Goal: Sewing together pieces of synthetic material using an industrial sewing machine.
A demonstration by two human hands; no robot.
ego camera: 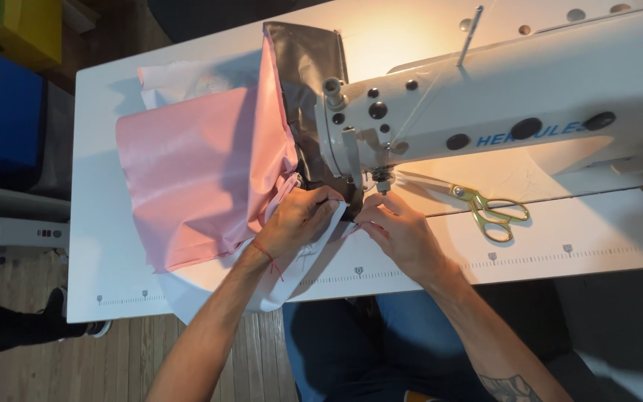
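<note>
Lying across the left half of the white sewing table: a large pink fabric panel, draping from a raised fold at the far side down toward the near edge, with a white layer showing beneath it and hanging over the table's near edge.

Pressing down on the fabric just left of the needle area: the left hand, palm down, fingers curled loosely and bunched over the seam edge, pinning the cloth rather than clenching it. Circling that wrist: a thin red string.

Standing behind the hands, rising against the machine head: a dark grey fabric piece, touching the pink panel along its right edge.

Reaching in from the right: the right hand, fingers drawn together, pinching the fabric edge just beside the presser foot; whether thumb and forefinger are fully closing on cloth, impossible to tell.

Stretching over both hands toward the right: the cream-white industrial sewing machine.

Resting on the machine bed, well apart from the right hand: gold-handled scissors, blades pointing left toward the needle.
</note>
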